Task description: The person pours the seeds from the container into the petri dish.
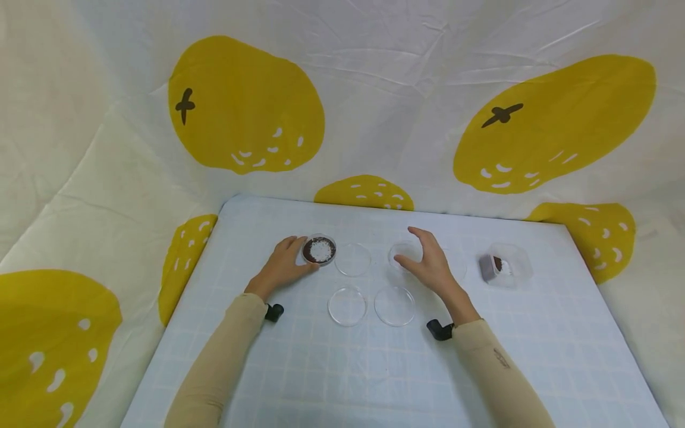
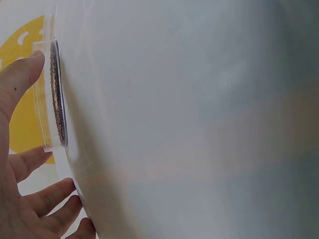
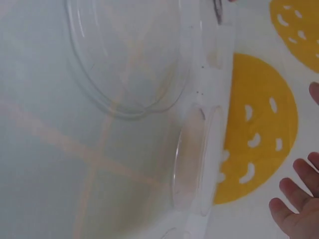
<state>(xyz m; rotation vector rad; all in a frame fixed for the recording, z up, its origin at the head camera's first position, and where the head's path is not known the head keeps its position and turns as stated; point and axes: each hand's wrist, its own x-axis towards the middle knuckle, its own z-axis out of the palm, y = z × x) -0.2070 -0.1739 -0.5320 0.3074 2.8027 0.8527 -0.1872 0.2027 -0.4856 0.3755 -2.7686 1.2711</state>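
My left hand holds a round clear petri dish of dark soil-like grains topped with a patch of white granules, at the left of the table. In the left wrist view the thumb and index finger pinch opposite sides of this dish, seen edge-on. My right hand is spread by a clear round dish, thumb and fingers parted. The right wrist view shows this dish standing apart from the fingertips. Between the hands lies another clear dish piece.
Two more clear round dish pieces, a left one and a right one, lie nearer the front. At right, a clear plastic container holds a small tub with dark and white material. A fruit-patterned cloth hangs behind the table.
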